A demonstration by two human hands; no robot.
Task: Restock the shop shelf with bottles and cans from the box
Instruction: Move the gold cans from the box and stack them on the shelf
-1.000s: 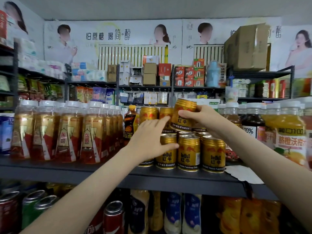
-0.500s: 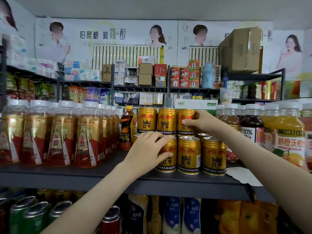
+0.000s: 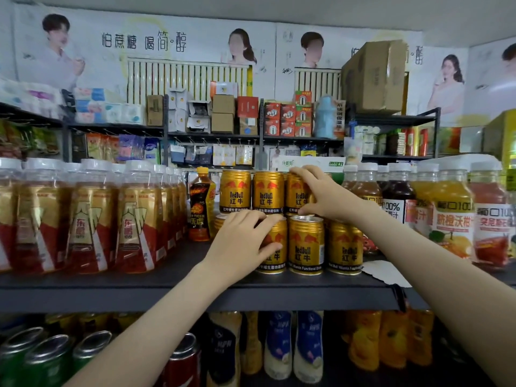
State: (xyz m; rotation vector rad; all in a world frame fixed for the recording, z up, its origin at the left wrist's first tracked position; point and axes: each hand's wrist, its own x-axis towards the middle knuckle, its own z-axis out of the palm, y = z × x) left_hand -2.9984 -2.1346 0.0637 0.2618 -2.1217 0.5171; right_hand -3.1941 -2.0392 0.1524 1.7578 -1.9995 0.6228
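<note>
The top-row can (image 3: 296, 194) stands upright, long axis vertical, as the third and rightmost in the upper tier of gold cans. Its base sits on the lids of the tier below. The right hand (image 3: 321, 192) is clamped on it from the right side, fingers hooked over the top rim and thumb down at the base. It is the nearer hand by far.

Below and to the left of that hand, the left hand (image 3: 241, 241) grips the lower front can (image 3: 275, 247), fingers across its lid and thumb on its face, apparently steadying the stack. The two hands are apart, one a tier above the other.

Left of the right hand's fingertips are two stacked cans (image 3: 251, 191), just beside the held one. Under the right wrist stand two more front cans (image 3: 325, 245) on the shelf (image 3: 178, 265).

Judging from this, the coming move is a straight release upward and back, since any sideways pull would tip the can off its narrow footing. The box is not in view.
</note>
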